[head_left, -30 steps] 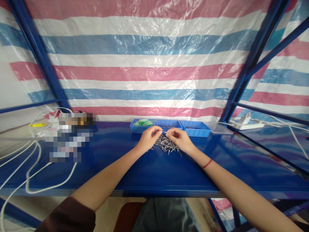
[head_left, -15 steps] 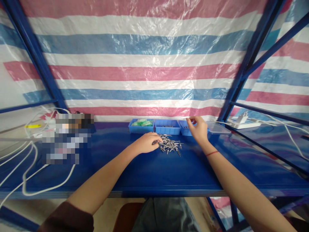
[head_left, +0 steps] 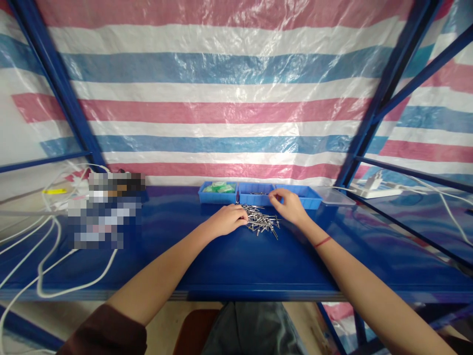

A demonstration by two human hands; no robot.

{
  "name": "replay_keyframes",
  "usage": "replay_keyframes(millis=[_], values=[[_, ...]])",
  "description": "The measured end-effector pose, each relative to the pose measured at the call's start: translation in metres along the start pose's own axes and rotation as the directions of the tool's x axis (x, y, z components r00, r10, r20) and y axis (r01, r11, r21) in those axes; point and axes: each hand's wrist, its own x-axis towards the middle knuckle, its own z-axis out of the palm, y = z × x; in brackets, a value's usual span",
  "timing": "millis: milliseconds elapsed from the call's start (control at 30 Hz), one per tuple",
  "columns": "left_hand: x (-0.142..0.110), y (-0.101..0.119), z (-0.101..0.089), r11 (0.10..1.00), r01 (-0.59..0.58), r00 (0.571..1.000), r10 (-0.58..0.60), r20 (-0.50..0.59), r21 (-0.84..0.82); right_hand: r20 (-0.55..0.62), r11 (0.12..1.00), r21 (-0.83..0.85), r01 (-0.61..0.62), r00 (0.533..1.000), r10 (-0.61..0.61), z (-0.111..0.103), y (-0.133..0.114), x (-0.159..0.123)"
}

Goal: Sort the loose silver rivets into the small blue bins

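A loose pile of thin silver metal pins, which look like blind rivets [head_left: 261,222], lies on the blue tabletop [head_left: 258,266]. My left hand [head_left: 229,220] rests at the pile's left edge, its fingers curled and pressed together; whatever they grip is hidden. Above and right of the pile is my right hand [head_left: 290,204], thumb and fingers drawn into a pinch. Its fingertips overlap the front of the middle blue bin [head_left: 254,200], and I cannot make out what is between them. A few silver pins show inside that bin. The right blue bin [head_left: 310,201] is partly hidden behind my right hand.
The left blue bin [head_left: 218,198] holds green and white packets. Beside the right bin lies a clear plastic lid [head_left: 338,196]. A white power strip [head_left: 380,190] stands at the far right. White cables [head_left: 55,293] run over the left side. Blue frame posts flank the striped sheet.
My right hand has moved left and slightly toward me, from over the right bin to the middle bin's front. The thin pin seen at its fingertips no longer shows. My left hand stays by the pile.
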Motion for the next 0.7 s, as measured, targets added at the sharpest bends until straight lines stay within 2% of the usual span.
replay_keyframes(millis=[100, 200, 300, 467, 600, 700], values=[[0.0, -0.001, 0.001, 0.997, 0.023, 0.993, -0.031, -0.114, -0.068, 0.197, 0.982, 0.164, 0.091, 0.973, -0.123, 0.006, -0.019, -0.007], [0.0, -0.002, 0.001, 0.994, 0.035, 0.981, -0.054, -0.187, -0.105, 0.289, 0.951, 0.3, 0.081, 0.942, -0.171, 0.011, -0.033, -0.012], [0.0, 0.0, 0.0, 0.996, 0.037, 0.979, -0.051, -0.197, -0.075, 0.325, 0.927, 0.373, 0.019, 0.934, -0.15, 0.014, -0.038, -0.015], [0.0, 0.004, -0.001, 0.997, 0.04, 0.966, -0.057, -0.253, -0.073, 0.327, 0.928, 0.369, -0.04, 0.941, -0.089, 0.018, -0.033, -0.014], [0.003, 0.005, -0.001, 0.972, 0.12, 0.914, -0.188, -0.359, -0.203, 0.3, 0.866, 0.474, -0.16, 0.954, 0.012, 0.021, -0.033, -0.012], [0.005, 0.006, 0.0, 0.93, 0.144, 0.881, -0.276, -0.384, -0.337, 0.317, 0.791, 0.568, -0.226, 0.948, 0.044, 0.02, -0.035, -0.011]])
